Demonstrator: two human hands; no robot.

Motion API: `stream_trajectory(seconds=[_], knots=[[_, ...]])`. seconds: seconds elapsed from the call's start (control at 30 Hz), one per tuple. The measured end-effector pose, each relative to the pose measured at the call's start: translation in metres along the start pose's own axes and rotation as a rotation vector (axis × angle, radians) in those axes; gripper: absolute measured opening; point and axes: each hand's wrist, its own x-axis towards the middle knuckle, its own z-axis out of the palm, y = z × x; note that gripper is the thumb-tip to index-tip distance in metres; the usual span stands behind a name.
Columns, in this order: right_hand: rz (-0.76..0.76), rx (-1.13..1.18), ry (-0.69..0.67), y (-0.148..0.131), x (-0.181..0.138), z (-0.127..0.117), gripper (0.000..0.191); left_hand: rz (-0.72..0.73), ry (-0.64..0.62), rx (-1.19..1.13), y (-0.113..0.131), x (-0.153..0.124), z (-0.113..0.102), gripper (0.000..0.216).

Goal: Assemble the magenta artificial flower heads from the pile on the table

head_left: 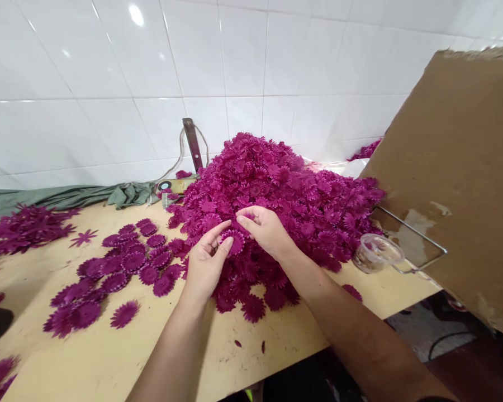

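A magenta artificial flower piece (pixel 235 244), round with a fringed petal edge, sits at the fingertips of my left hand (pixel 207 257). The thumb and index finger of that hand close on its left side. Just above the flower piece, my right hand (pixel 266 230) has thumb and index finger drawn together in a pinch; whatever is between those tips is too small to make out. Behind both hands rises a large heap of the same magenta flower pieces (pixel 260 173).
Loose flower pieces (pixel 132 261) are spread left of my hands on the wooden table (pixel 159 340). Flat petal cutouts (pixel 25 229) lie farther left. At right stand a clear plastic cup (pixel 377 251), a bent metal rod (pixel 414 229) and a large cardboard sheet (pixel 456 167). Green cloth (pixel 67 195) lines the tiled wall.
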Motion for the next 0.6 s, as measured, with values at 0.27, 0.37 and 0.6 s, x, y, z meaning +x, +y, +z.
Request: stream_trajectory(seconds=[0.27, 0.37, 0.6], knots=[[-0.185, -0.324, 0.120, 0.006, 0.002, -0.006, 0.026, -0.005, 0.068, 0.016, -0.003, 0.002, -0.002, 0.041], [-0.154, -0.236, -0.055, -0.001, -0.007, -0.002, 0.031, -0.001, 0.065, -0.014, -0.001, 0.003, -0.002, 0.041], [0.070, 0.068, -0.295, 0.000, -0.014, 0.011, 0.035, -0.029, 0.118, -0.099, -0.001, 0.006, 0.000, 0.039]])
